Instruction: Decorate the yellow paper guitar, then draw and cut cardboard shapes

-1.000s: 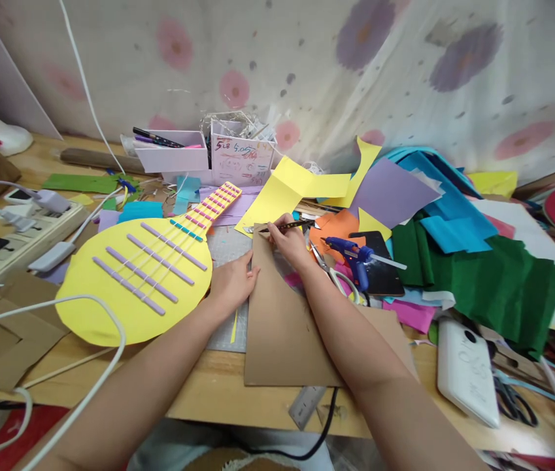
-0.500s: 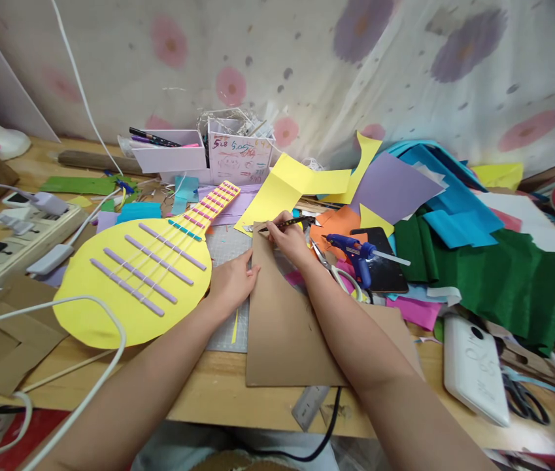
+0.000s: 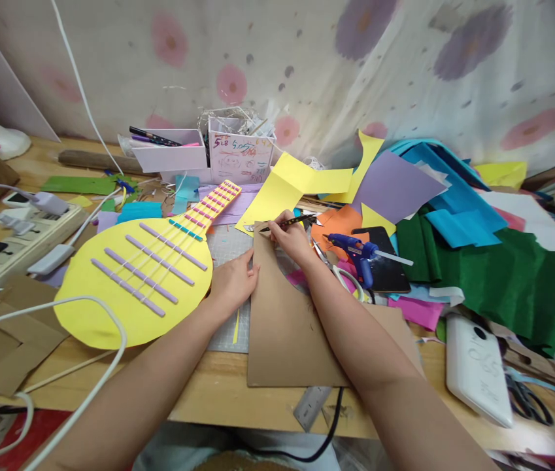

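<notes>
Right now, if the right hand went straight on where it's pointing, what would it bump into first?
Probably the folded yellow paper, just past the far end of the brown cardboard. The right hand, holding a dark pen, points that way. How high the paper stands is hard to judge.

A brown cardboard sheet [image 3: 291, 343] is touched along its left edge by the left hand [image 3: 235, 282]. A dark patterned pen [image 3: 293, 222] is gripped by the right hand [image 3: 291, 241], its tip held at the sheet's far end. Left of the sheet, a yellow lute-shaped paper instrument [image 3: 110, 307] is crossed by purple bars and pale strings. Right of the sheet, a blue glue gun [image 3: 357, 252], scissors [image 3: 343, 278] and dark green paper [image 3: 503, 288] are laid. Beyond it, yellow paper [image 3: 284, 180] is spread; a metal ruler [image 3: 312, 407] is partly covered by its near edge.
</notes>
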Demonstrator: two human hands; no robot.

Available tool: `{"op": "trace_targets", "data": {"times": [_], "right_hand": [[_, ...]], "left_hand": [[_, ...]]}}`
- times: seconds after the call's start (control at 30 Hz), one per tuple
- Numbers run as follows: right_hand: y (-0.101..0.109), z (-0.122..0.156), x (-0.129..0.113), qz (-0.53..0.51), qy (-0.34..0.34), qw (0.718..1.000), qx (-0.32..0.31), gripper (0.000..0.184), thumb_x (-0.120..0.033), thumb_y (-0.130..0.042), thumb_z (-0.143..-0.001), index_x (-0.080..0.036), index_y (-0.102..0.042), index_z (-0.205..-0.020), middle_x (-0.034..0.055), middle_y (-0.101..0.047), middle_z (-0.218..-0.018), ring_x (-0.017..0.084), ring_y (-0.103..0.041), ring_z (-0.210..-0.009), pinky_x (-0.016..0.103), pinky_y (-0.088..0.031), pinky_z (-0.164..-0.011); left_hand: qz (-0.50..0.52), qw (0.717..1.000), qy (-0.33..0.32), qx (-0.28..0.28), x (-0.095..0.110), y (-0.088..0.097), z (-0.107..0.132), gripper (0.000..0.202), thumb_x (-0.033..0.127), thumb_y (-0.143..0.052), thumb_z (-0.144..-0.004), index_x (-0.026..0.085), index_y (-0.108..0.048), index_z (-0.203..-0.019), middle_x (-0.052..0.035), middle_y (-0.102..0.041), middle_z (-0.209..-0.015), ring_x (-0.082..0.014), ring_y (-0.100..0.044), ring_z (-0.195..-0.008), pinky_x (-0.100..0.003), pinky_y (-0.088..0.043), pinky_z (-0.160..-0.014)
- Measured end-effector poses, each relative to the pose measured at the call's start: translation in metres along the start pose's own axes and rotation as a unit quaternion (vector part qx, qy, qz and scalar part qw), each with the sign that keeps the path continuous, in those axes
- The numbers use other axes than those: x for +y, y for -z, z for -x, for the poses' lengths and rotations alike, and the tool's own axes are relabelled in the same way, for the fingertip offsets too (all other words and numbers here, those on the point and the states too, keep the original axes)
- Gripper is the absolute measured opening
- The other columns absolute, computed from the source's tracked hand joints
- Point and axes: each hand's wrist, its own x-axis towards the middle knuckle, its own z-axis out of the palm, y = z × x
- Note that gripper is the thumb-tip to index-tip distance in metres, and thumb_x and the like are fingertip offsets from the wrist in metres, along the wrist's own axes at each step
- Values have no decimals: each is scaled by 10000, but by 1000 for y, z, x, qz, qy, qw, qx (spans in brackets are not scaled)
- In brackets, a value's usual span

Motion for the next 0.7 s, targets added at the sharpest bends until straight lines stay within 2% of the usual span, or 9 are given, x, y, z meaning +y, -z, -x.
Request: {"op": "trace_targets", "data": {"times": [0.13,0.33,0.57,0.7], "right_hand": [[0,1,-1,5,13,1000,-6,177,-382,-469,-790,-224,-418,-731,-54,-504,-560,129,-510,-575,261,-368,-594],[3,1,-1,-7,5,1000,-24,143,-282,-477,-743,-217,-383,-656,-64,-453,-520,107,-449,-528,241,-340,-555],[2,1,-3,-10,2,999,-30,170,-364,-474,-775,-218,-405,-721,-60,-497,-541,119,-500,-554,247,-355,-573],[5,2,-3,-20,5,999,-37,140,-299,-487,-744,-213,-396,-681,-74,-457,-515,100,-458,-510,233,-335,-536]], "left_hand": [[-1,1000,-6,4,-1,-2,0,387,365,-435,-845,266,-539,-1204,-27,-690,-763,-235,-643,-729,-295,-377,-591],[6,1000,0,2,-1,-1,0,382,373,-441,-845,273,-538,-1201,-15,-687,-760,-219,-638,-728,-286,-380,-604],[3,1000,0,-3,1,1,0,402,365,-434,-848,281,-523,-1230,-13,-686,-761,-211,-633,-722,-280,-374,-605],[-7,1000,17,-6,4,4,1,417,364,-429,-845,283,-521,-1243,-11,-695,-794,-210,-638,-770,-278,-381,-626]]}}
